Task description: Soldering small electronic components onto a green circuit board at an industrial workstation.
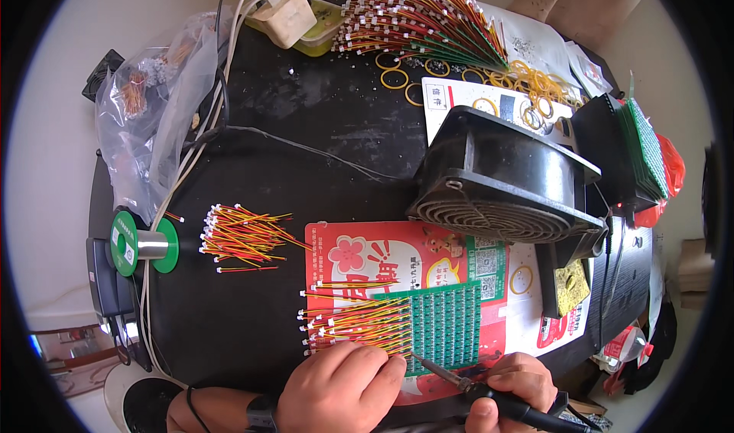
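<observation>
A green circuit board [447, 326] with rows of small pads lies on a red printed sheet [325, 238]. Red, yellow and black wires with white connectors [355, 318] run side by side from its left part. My right hand [527, 379] grips a soldering iron [480, 392], whose metal tip points left to the board's lower edge beside the wire ends. Close to that tip, my left hand [344, 387] is closed at the lowest wires, thumb and forefinger together; what lies between them is hidden. A loose pile of similar wires [245, 234] rests to the left.
A black fan [497, 181] stands beyond the board, with a yellow sponge [572, 288] at its right. Solder wire sits on a green spool [153, 246] at left, near cables and a plastic bag [145, 127]. Wire bundles [428, 20], rubber bands [535, 81] and stacked boards [642, 150] lie farther back.
</observation>
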`<state>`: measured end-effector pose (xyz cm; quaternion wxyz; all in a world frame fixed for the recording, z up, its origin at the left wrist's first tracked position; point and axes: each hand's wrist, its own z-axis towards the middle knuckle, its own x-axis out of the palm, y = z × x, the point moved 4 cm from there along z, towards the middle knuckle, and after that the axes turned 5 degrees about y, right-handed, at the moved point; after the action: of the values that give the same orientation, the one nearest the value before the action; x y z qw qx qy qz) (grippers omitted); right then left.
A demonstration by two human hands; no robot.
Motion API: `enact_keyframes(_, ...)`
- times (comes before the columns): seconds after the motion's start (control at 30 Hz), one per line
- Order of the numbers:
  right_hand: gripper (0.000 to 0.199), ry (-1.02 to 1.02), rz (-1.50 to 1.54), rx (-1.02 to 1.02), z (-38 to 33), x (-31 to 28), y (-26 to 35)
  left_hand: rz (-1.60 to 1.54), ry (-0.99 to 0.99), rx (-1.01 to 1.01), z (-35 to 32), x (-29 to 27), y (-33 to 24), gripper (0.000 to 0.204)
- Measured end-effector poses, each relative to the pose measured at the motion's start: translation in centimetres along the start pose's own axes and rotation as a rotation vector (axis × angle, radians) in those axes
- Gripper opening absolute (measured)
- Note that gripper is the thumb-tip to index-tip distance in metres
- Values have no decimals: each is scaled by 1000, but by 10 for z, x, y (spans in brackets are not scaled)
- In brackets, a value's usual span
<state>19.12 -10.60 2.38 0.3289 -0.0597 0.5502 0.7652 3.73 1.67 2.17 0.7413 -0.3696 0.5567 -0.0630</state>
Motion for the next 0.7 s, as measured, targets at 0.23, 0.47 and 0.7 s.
enact_keyframes(0.23, 30, -5, -63, 18, 1, 0, 1, -13, 12, -15, 1, 2, 3, 18)
enact_keyframes(0.47, 31, -73, -13, 4, -6, -2, -1, -14, 19, -10, 1, 2, 3, 17)
enact_keyframes(0.7, 28, -43, -1, 8, 2, -2, -1, -2, 20, 10, 3, 2, 4, 17)
